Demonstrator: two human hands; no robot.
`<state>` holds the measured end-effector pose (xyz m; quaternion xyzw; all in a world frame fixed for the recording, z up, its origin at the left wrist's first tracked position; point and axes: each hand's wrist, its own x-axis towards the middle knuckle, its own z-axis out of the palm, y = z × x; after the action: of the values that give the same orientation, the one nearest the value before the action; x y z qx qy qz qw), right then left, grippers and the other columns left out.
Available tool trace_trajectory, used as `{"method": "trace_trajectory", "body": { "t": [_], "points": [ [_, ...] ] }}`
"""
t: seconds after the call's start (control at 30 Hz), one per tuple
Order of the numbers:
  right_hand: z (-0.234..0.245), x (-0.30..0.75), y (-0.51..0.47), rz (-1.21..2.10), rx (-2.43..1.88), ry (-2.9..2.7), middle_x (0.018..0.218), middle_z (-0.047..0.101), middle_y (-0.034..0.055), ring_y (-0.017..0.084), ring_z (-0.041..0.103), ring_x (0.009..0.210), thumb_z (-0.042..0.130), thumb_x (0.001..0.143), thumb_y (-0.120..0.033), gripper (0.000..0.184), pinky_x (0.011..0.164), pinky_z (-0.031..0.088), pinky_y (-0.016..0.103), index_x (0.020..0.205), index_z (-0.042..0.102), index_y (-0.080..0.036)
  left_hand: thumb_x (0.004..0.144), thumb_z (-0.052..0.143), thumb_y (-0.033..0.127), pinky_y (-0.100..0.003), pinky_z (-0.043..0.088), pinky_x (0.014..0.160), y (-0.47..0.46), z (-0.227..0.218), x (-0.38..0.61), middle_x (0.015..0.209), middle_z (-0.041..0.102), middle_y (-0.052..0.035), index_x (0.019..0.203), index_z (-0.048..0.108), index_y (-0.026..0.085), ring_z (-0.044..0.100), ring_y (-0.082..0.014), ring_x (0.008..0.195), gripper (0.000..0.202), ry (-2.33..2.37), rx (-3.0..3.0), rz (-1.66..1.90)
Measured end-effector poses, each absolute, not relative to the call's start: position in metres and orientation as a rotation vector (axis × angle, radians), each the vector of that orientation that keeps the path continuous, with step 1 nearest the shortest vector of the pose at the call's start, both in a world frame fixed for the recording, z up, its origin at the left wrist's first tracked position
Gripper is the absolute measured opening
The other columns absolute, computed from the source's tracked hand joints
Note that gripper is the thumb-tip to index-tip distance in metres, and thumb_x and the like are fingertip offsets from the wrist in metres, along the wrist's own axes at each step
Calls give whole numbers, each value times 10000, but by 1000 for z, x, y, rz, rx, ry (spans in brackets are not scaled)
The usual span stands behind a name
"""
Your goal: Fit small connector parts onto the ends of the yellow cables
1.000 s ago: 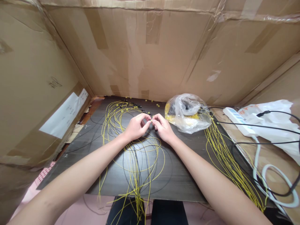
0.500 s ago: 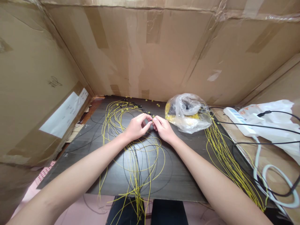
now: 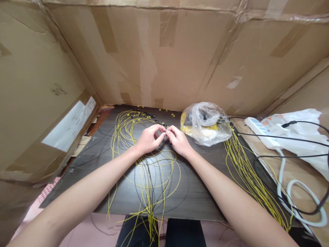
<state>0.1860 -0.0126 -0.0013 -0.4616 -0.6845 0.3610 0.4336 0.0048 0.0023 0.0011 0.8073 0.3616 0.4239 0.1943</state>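
Note:
Over the middle of the table my left hand (image 3: 151, 139) and my right hand (image 3: 178, 140) meet at the fingertips, both in a pinch. A tiny black wire end (image 3: 165, 132) shows at the left fingertips; whatever the right fingertips pinch is too small and covered to name. Around and under my left hand spread loose yellow wires (image 3: 171, 175) with a few black ones, their tails hanging over the front edge. Black wire ends (image 3: 151, 116) lie in a row beyond my hands. Small yellow pieces (image 3: 173, 115) are scattered near the back.
A clear plastic bag (image 3: 214, 132) holding yellow and dark pieces sits at the back right. Another bundle of yellow wires (image 3: 246, 175) runs down the right side. Further right are a white power strip (image 3: 260, 132), cables and a white bag (image 3: 303, 137). Cardboard walls (image 3: 164, 68) enclose the table.
My hands stay almost in place, with the right fingertips slightly shifted against the left ones. The whole view has moved a touch; the wires and bag lie as before.

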Motion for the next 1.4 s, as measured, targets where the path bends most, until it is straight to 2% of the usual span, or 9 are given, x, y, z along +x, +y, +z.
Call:
{"method": "trace_trajectory", "body": {
  "t": [0.17, 0.37, 0.53, 0.7, 1.03, 1.4],
  "points": [
    [-3, 186, -11, 911, -1127, -1690, 754, 606, -4, 163, 535, 665, 527, 961, -498, 283, 648, 436, 302, 891, 566, -227, 957, 631, 287, -268, 550, 643, 3, 2, 5, 907, 745, -35, 996, 681, 183, 640, -128, 622, 121, 1052, 2239, 1186],
    [-7, 188, -5, 1023, -1070, -1595, 846, 673, 32, 177, 605, 734, 670, 857, -492, 299, 699, 496, 322, 945, 586, -219, 938, 659, 276, -265, 548, 632, 4, 2, 3, 867, 768, -25, 979, 724, 187, 642, -127, 599, 118, 1114, 2229, 1201],
    [-7, 188, -3, 1061, -1067, -1561, 854, 715, 53, 193, 645, 759, 694, 854, -507, 320, 700, 507, 335, 949, 613, -213, 937, 667, 277, -251, 549, 621, 5, 3, 3, 868, 782, -26, 983, 744, 188, 649, -123, 602, 127, 1091, 2198, 1223],
    [-6, 189, -2, 1101, -1062, -1531, 822, 709, 50, 197, 652, 755, 706, 840, -599, 404, 663, 503, 325, 928, 624, -213, 919, 702, 291, -234, 530, 578, 5, 3, 3, 864, 783, -16, 986, 758, 195, 628, -106, 555, 129, 1051, 2154, 1218],
    [-5, 190, -3, 1105, -1046, -1534, 741, 676, 21, 171, 621, 690, 733, 831, -629, 439, 661, 500, 316, 870, 622, -207, 902, 720, 255, -229, 503, 588, 6, 1, 2, 822, 789, -4, 965, 787, 198, 630, -110, 568, 108, 1122, 2173, 1211],
    [-5, 191, -2, 1113, -1024, -1508, 804, 724, 39, 196, 670, 762, 774, 822, -564, 384, 705, 521, 337, 910, 655, -209, 912, 706, 264, -234, 515, 594, 4, 3, 3, 838, 800, -10, 988, 804, 204, 627, -107, 547, 138, 1132, 2169, 1229]
  ]
}}
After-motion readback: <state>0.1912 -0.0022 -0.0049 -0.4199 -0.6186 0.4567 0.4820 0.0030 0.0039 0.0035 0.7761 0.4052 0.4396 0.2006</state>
